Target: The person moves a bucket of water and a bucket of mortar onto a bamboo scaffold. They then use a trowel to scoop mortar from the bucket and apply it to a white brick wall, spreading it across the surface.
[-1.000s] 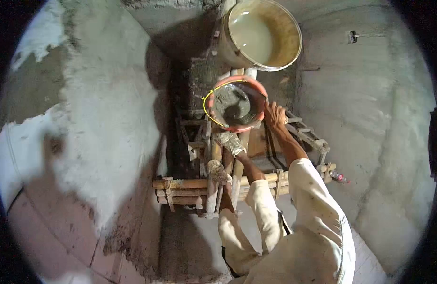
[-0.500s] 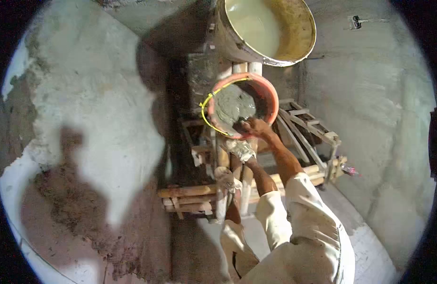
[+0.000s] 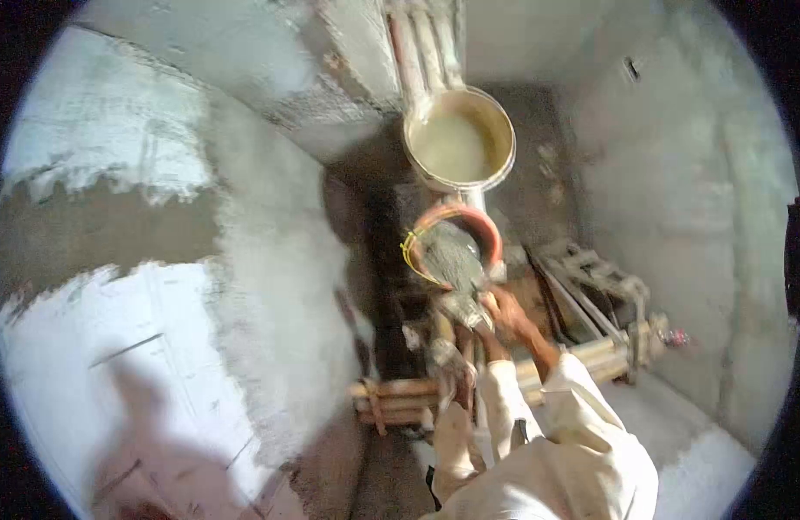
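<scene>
My right hand [image 3: 504,314] is at the near right rim of an orange bucket [image 3: 490,229] with a yellow handle. Its fingers are bent closed, but blur hides what they grip. Grey wet mortar [image 3: 450,255] lies in the bucket and appears to extend over the near rim, right by the hand. Below the bucket are what look like my mortar-smeared feet [image 3: 453,373] on the poles, one ahead of the other. My left hand does not show.
A larger bucket of cloudy water [image 3: 456,147] stands beyond the orange one. Bamboo poles [image 3: 582,357] cross beneath me, with a wooden frame [image 3: 591,286] to the right. Plastered walls [image 3: 278,199] rise on both sides, and the left one is partly white.
My right hand has drawn back from inside the orange bucket to its near rim. The view has shifted, so both buckets appear lower and smaller, and more left wall shows.
</scene>
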A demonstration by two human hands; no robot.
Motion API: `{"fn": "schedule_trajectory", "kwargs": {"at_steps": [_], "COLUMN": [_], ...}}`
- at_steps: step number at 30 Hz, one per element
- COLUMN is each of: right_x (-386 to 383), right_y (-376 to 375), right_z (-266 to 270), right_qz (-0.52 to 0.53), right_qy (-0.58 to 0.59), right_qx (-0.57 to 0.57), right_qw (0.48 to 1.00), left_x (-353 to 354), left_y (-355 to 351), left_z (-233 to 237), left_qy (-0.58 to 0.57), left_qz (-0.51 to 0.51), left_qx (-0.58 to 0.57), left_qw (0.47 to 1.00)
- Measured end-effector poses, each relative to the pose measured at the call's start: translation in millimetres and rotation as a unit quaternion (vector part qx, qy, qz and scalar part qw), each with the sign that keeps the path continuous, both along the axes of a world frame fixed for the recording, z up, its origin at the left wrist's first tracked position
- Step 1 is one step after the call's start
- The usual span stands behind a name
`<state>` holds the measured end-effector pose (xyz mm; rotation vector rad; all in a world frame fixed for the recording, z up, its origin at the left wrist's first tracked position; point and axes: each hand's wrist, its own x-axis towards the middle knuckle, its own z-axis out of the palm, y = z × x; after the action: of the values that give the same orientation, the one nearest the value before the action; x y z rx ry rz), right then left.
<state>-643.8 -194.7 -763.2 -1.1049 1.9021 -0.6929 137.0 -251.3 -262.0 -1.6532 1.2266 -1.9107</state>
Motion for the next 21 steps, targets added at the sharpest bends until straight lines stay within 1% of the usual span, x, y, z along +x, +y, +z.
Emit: {"fn": "schedule_trajectory", "kwargs": {"at_steps": [1, 2, 3, 4, 5, 6, 7, 8, 9, 10, 11, 12, 14, 15, 16, 18, 19, 20, 21], "right_x": [9.2, 27.2, 48.9, 62.7, 84.4, 100.0, 115.5, 129.6, 140.2, 152.2, 157.2, 164.0, 172.2, 176.3, 181.6, 188.6, 191.3, 194.4, 198.6], "right_y": [-5.0, -11.7, -3.7, -13.8, -15.8, -32.2, -49.4, -58.2, -74.0, -98.7, -110.8, -124.4, -128.6, -136.2, -143.4, -163.8, -173.2, -186.8, -207.0], "right_z": [48.8, 98.4, 93.9, 155.2, 172.7, 236.2, 299.2, 327.5, 358.3, 394.6, 430.9, 467.8, 569.1, 603.7, 635.9, 698.6, 729.3, 756.7, 778.8], "right_qz": [0.015, 0.018, 0.007, 0.015, 0.004, 0.014, 0.014, 0.013, 0.045, 0.078, 0.100, 0.119, 0.098, 0.089, 0.078, 0.028, 0.016, 0.004, -0.019], "right_qy": [-0.054, -0.077, -0.081, -0.197, -0.200, -0.320, -0.424, -0.508, -0.537, -0.562, -0.570, -0.579, -0.620, -0.599, -0.574, -0.499, -0.450, -0.398, -0.371], "right_qx": [0.069, 0.129, -0.059, 0.021, -0.080, -0.033, 0.026, 0.062, 0.029, 0.002, -0.041, -0.081, -0.184, -0.270, -0.355, -0.495, -0.561, -0.623, -0.666], "right_qw": [0.996, 0.988, 0.995, 0.980, 0.977, 0.947, 0.905, 0.859, 0.842, 0.824, 0.814, 0.803, 0.757, 0.748, 0.734, 0.710, 0.695, 0.674, 0.647], "left_x": [-6.5, -19.7, -39.5, -62.8, -82.9, -108.6, -116.4, -119.1, -126.2, -130.0, -136.0, -136.6, -133.2, -133.0, -126.7, -115.7, -116.1, -109.9, -101.5], "left_y": [-6.4, -9.6, -9.4, -3.3, 1.0, 9.5, 18.0, 25.5, 24.9, 23.5, 31.8, 37.4, 47.5, 55.1, 60.6, 67.7, 71.0, 70.5, 69.1], "left_z": [-2.7, -4.0, -0.9, 3.7, 10.5, 27.5, 37.2, 49.9, 67.5, 84.4, 104.3, 123.6, 159.2, 174.7, 184.9, 197.4, 200.8, 198.8, 192.9], "left_qy": [0.033, 0.072, 0.115, 0.159, 0.190, 0.220, 0.257, 0.295, 0.297, 0.266, 0.233, 0.235, 0.240, 0.221, 0.219, 0.214, 0.230, 0.229, 0.242], "left_qz": [-0.032, -0.053, -0.065, -0.067, -0.061, -0.033, -0.033, -0.038, -0.039, -0.074, -0.110, -0.110, -0.156, -0.132, -0.136, -0.103, -0.080, -0.082, -0.083], "left_qx": [0.025, 0.045, 0.065, 0.083, 0.095, 0.142, 0.161, 0.188, 0.166, 0.123, 0.084, 0.074, -0.042, -0.065, -0.075, -0.101, -0.103, -0.110, -0.113], "left_qw": [0.999, 0.995, 0.989, 0.982, 0.975, 0.965, 0.952, 0.936, 0.940, 0.953, 0.963, 0.963, 0.957, 0.964, 0.963, 0.966, 0.964, 0.964, 0.960]}}
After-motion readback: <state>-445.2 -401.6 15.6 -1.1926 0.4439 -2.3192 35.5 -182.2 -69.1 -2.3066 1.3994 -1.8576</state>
